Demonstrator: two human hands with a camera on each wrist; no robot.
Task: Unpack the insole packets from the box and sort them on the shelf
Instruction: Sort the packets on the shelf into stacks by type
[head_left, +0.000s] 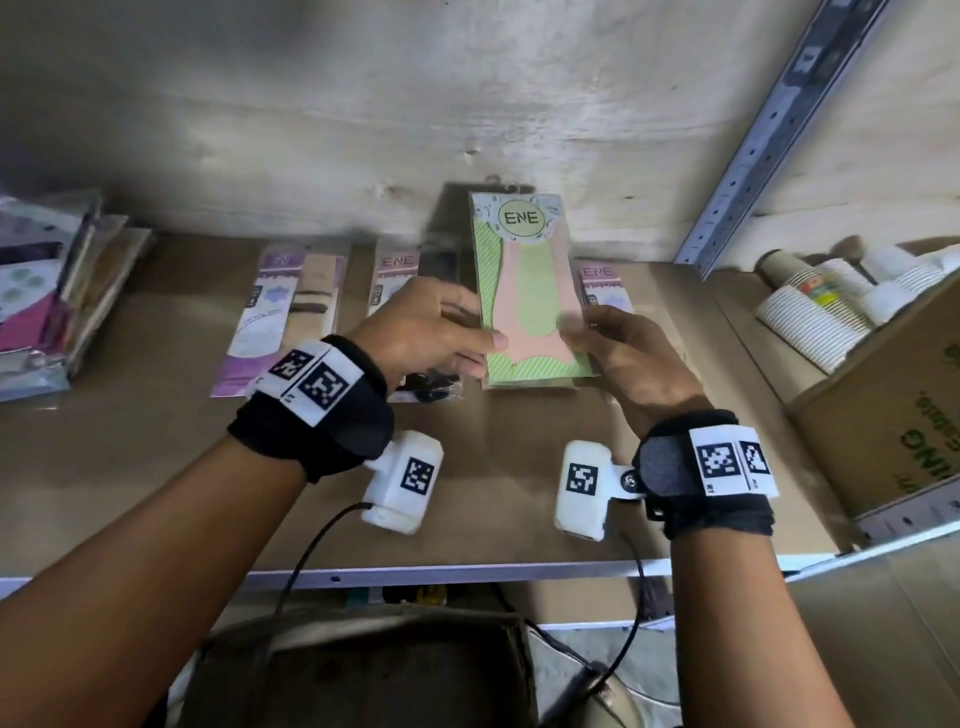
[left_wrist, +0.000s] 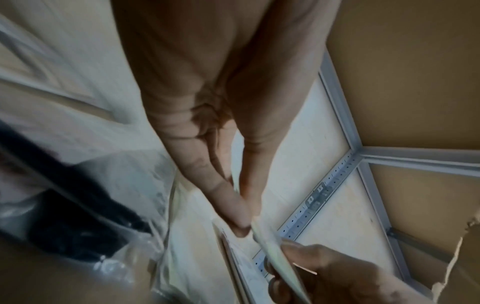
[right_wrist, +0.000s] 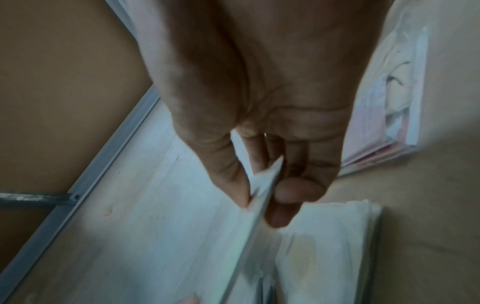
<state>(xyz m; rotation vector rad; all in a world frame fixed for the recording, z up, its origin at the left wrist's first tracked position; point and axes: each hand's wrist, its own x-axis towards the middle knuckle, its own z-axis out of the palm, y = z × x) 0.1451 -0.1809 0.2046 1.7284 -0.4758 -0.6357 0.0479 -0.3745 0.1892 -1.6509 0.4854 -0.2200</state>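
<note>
Both hands hold one green-and-pink insole packet (head_left: 530, 291) over the cardboard-lined shelf (head_left: 156, 467), one at each long edge near its lower end. Left hand (head_left: 421, 332) pinches the packet's left edge: the thumb lies across the printed front and the fingers reach behind it, as the left wrist view shows with thumb and forefinger meeting on the thin card edge. Right hand (head_left: 628, 353) grips the right edge the same way; in the right wrist view the thumb (right_wrist: 228, 172) presses one face and the curled fingertips (right_wrist: 293, 193) press the other, the packet seen edge-on between them. Neither hand is clenched or free. Both forearms reach forward from below, backs of the hands upward, wrists roughly level and each wearing a black strap with printed markers.

The packet is lifted and tilted with its round "ENE" label toward the plywood back wall (head_left: 311, 130); its lower end sits above a stack of similar green packets (head_left: 540, 379) lying on the shelf. Purple-fronted packets lie flat to the left (head_left: 270, 322) and another shows just right of the held one (head_left: 605, 288). A packet holding something dark (head_left: 431, 384) lies under the left hand. More packets lean at the far left (head_left: 47, 296). Paper cups (head_left: 810, 312) fill a carton (head_left: 883, 426) at the right.
</note>
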